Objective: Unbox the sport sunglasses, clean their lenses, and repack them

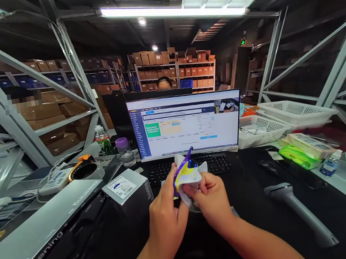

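Above the black desk, in front of the keyboard (154, 174), both of my hands are closed around a pair of sunglasses (176, 177) and a white cloth (188, 176). The sunglasses have a purple and yellow frame and a shiny blue lens; one temple points up and away. My left hand (165, 203) grips the frame from the left. With my right hand (211, 191) I pinch the cloth against the lens, its fingers curled. Part of the frame is hidden behind cloth and fingers. A silver box (126, 186) with a label showing glasses stands left of my hands.
A lit monitor (189, 127) stands ahead. On the right are a grey barcode scanner (301, 212), spray bottle (330, 164), green wipes pack (299, 157) and white baskets (261, 130). Long silver boxes (45, 239), tape (83, 169) and a purple-capped bottle (126, 152) are left.
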The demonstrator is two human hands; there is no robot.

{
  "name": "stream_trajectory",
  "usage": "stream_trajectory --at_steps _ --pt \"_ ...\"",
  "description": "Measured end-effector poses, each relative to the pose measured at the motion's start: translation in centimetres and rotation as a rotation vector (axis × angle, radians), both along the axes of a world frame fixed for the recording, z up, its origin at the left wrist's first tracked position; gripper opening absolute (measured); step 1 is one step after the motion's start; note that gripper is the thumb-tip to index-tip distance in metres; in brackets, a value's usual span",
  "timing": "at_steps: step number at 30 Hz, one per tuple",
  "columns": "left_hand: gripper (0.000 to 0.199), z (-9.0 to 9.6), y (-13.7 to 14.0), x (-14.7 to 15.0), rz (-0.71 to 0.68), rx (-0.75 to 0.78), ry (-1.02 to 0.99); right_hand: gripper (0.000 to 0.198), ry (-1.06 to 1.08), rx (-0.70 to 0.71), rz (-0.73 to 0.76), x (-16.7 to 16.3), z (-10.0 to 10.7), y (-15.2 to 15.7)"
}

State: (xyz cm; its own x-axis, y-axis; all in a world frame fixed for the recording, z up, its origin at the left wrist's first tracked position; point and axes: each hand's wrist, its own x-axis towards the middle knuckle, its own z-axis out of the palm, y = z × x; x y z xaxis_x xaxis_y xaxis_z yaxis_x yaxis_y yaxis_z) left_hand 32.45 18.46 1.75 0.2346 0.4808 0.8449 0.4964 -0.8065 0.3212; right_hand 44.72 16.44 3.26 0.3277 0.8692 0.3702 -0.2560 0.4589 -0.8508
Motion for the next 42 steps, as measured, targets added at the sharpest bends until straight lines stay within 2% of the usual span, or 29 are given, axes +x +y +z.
stream_trajectory --at_steps 3,5,7,9,12,16,19,21,24,26,27,31,33,38,42 --pt "0.07 0.0 -0.5 0.7 -0.03 0.067 0.027 0.061 0.225 -0.046 0.054 1.4 1.3 0.1" --pt "0.072 0.0 -0.7 0.9 -0.053 0.097 0.037 0.056 0.282 -0.03 -0.016 1.5 1.3 0.0" --pt "0.075 0.0 -0.6 0.7 -0.06 0.068 0.031 0.055 0.188 0.004 -0.114 0.8 0.6 -0.2" --pt "0.075 0.1 -0.5 0.2 -0.044 0.016 0.022 0.058 0.02 0.035 -0.147 -0.3 -0.1 -0.6" --pt "0.074 0.4 -0.8 -0.3 -0.011 0.019 0.032 0.064 -0.064 0.008 -0.045 -0.6 0.1 -1.1" --pt "0.074 0.9 -1.4 0.1 -0.024 0.16 0.101 0.065 0.272 -0.065 0.13 1.6 2.2 -0.8" --pt "0.073 1.0 -1.3 0.5 -0.057 0.173 0.129 0.06 0.422 -0.067 0.119 2.2 2.5 -0.2" --pt "0.072 0.8 -1.0 0.4 -0.05 0.122 0.112 0.056 0.376 -0.055 0.023 1.3 1.5 -0.1" --pt "0.074 0.4 -0.8 0.1 0.005 0.055 0.055 0.056 0.106 -0.025 -0.119 -0.6 -0.2 -0.5" --pt "0.075 0.2 -0.8 -0.1 0.021 0.054 0.049 0.056 -0.043 -0.031 -0.126 -1.0 -0.6 -0.8" --pt "0.075 0.2 -0.9 -0.1 0.017 0.063 0.06 0.056 -0.049 -0.038 -0.101 -0.8 -0.4 -0.9" --pt "0.068 0.8 -0.8 0.2 -0.053 0.065 0.107 0.064 0.244 -0.052 0.07 1.2 1.1 -0.2" --pt "0.062 1.3 -0.3 0.1 -0.093 0.045 0.104 0.065 0.308 -0.059 0.081 2.3 1.6 0.7" --pt "0.052 2.7 0.9 -1.8 -0.108 -0.12 -0.036 0.052 0.124 -0.051 -0.027 6.5 2.1 2.2" --pt "0.05 4.2 0.9 -4.3 -0.18 -0.205 -0.08 0.056 0.019 0.038 -0.188 13.2 3.4 0.2"
